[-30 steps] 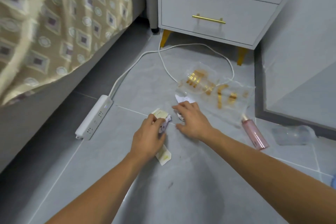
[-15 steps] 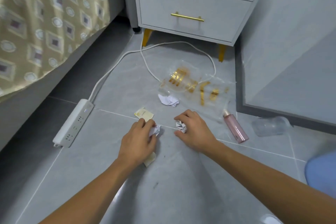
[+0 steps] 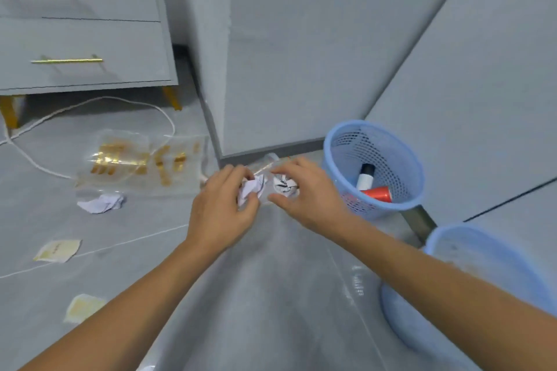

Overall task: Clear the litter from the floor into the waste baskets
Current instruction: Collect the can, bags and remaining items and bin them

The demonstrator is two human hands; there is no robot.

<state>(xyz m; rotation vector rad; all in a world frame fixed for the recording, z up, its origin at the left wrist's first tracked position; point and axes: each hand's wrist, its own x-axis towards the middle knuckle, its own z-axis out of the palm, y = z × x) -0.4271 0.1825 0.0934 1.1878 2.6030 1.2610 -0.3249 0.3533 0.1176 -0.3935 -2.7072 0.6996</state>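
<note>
My left hand (image 3: 224, 208) holds a crumpled white paper ball (image 3: 251, 188) above the floor. Beside it, my right hand (image 3: 307, 190) pinches a second crumpled paper ball with black print (image 3: 284, 185). Both hands hover left of a blue mesh waste basket (image 3: 401, 159), which contains a white bottle and a red item. A second blue basket (image 3: 482, 253) stands at the lower right. On the floor lie another crumpled paper (image 3: 102, 203), two yellowish paper scraps (image 3: 57, 250) (image 3: 83, 307) and a clear plastic bag with gold print (image 3: 141, 161). A clear bottle (image 3: 268, 161) shows behind my hands.
A grey drawer cabinet with gold handles and legs (image 3: 84, 51) stands at the upper left, a white cable (image 3: 90, 105) looping on the floor in front of it. Grey wall panels (image 3: 301, 54) fill the back and right.
Both hands lifted off the floor, each with a paper ball, and swung right toward the baskets. The view turned right, bringing both baskets in; the bed and power strip left the frame.
</note>
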